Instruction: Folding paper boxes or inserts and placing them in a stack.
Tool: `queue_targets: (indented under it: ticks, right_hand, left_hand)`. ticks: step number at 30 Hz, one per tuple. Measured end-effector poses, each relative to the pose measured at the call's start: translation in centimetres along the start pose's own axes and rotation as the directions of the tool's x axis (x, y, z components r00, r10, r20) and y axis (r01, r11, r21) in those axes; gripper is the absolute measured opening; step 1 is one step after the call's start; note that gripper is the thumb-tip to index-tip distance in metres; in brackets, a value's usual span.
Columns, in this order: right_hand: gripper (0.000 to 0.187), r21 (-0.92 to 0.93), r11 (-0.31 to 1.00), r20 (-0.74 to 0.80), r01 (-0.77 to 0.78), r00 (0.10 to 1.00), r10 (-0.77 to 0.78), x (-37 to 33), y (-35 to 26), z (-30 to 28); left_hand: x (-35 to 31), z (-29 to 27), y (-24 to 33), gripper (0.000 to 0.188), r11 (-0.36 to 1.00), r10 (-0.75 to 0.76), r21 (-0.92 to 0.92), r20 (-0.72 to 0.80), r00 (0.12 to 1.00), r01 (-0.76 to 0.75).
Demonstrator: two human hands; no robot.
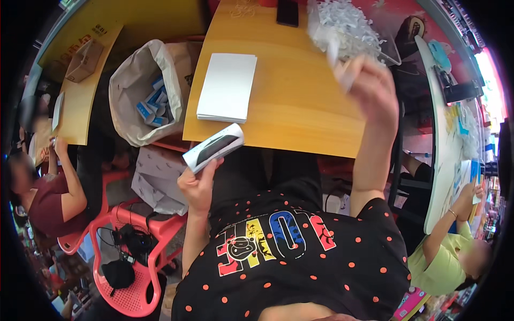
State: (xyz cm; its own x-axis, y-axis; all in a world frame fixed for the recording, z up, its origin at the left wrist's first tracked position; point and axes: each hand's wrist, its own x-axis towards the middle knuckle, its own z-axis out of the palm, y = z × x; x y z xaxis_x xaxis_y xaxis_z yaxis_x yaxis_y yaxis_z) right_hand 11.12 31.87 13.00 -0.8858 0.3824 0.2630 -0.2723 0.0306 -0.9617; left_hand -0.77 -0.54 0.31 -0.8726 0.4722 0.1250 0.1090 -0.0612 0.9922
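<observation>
Left hand, near left, nearly closed, holds rolled card. Right hand, far right, blurry, pinches white bit by white pile.

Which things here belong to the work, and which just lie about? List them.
Likely in use: rolled card in left hand; blurred white piece in right hand; white stack; white strips; paper bag; blue-and-white rolls.

Apparently lying about: dark phone; black cables.
</observation>
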Motion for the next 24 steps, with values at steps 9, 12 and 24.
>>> queue_targets:
  ticks: [9, 12, 24]
  right_hand:
    - [0.024, -0.993, -0.072, -0.016, -0.092, 0.716, -0.698, 8.0, 5.9, -16.4]
    - [0.014, -0.9, 0.436, -0.251, 0.001, 0.816, -0.52, 4.0, 7.2, -3.7]
    - [0.005, -0.195, 0.977, -0.127, -0.089, 0.99, 0.065, -2.9, 11.9, 14.7]
  left_hand:
    - [1.3, -1.2, 0.6, 0.024, 0.789, -0.344, -0.538, 0.012, 0.939, 0.296]
    - [1.4, -1.3, 0.2, 0.023, 0.755, -0.381, -0.582, -0.014, 0.925, 0.302]
    - [2.1, -0.2, 0.2, 0.024, 0.803, -0.342, -0.529, -0.03, 0.939, 0.275]
